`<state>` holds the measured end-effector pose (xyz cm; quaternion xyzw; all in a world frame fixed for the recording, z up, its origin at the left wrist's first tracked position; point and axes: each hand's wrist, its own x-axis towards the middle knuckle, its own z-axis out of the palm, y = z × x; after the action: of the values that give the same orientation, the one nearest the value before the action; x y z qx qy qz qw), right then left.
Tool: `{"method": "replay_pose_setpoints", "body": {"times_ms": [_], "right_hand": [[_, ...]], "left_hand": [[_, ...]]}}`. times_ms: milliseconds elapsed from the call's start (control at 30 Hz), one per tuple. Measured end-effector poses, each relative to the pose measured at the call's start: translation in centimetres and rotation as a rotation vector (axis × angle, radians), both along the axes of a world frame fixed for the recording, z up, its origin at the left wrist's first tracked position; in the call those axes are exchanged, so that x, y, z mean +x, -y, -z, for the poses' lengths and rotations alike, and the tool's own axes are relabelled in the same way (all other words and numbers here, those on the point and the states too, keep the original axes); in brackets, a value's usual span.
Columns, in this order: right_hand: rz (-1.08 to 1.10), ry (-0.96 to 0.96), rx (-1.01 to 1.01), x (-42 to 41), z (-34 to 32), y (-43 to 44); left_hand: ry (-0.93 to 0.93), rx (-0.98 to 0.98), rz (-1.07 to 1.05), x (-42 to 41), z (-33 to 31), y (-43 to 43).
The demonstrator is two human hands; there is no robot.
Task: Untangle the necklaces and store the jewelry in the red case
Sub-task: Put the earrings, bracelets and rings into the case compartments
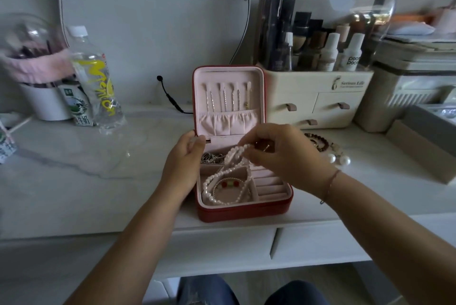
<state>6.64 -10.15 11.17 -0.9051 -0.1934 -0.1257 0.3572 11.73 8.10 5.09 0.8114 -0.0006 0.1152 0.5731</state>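
- Cosmetics organiser (pixel 315 102) stood just behind-right of the open red case (pixel 243 212). A bottle (pixel 98 87) stood well left, and a brown bracelet (pixel 317 141) and pearl earrings (pixel 339 159) lay near its right.
- Case sat near the worktop (pixel 98 181) front edge (bare marble to its left).
- Left hand (pixel 183 156) gripped the case's left rim by the hinge.
- Right hand (pixel 283 154) pinched the pearl necklace (pixel 232 159) above the case, with its lower loops in the front-left compartment.

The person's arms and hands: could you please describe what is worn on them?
No sleeves are in view. At the wrist of the right hand sits a thin reddish cord bracelet; the left hand shows no ring or band.
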Motion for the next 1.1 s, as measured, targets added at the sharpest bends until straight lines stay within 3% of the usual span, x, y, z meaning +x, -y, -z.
{"method": "replay_pose_setpoints", "body": {"times_ms": [200,400,567,833,900,967,1033,1100], "right_hand": [[-0.279,-0.023,-0.309,-0.9,0.4,-0.6],[-0.316,0.074,-0.231,-1.2,0.6,-0.8],[-0.497,0.014,-0.39,-2.5,2.4,-1.8],[-0.295,0.235,-0.622,-5.0,4.4,-1.0],[-0.356,0.157,-0.521,-5.2,3.7,-0.9],[-0.39,-0.027,-0.265,-4.7,2.4,0.1],[-0.205,-0.037,-0.032,-3.0,1.5,2.4],[0.145,0.103,0.049,-0.2,1.3,6.1]], "left_hand": [[-0.019,0.044,-0.018,0.4,0.2,-0.2],[-0.008,0.064,-0.011,0.6,0.3,-0.3],[-0.024,-0.013,-0.018,0.6,0.3,-0.3],[-0.01,0.049,-0.019,0.6,0.3,-0.2],[-0.007,0.045,-0.017,0.5,0.3,-0.2],[-0.005,0.026,-0.006,0.4,0.3,-0.2],[-0.003,0.035,0.002,0.2,0.2,-0.2],[0.0,0.058,-0.004,0.2,0.2,-0.2]]}}
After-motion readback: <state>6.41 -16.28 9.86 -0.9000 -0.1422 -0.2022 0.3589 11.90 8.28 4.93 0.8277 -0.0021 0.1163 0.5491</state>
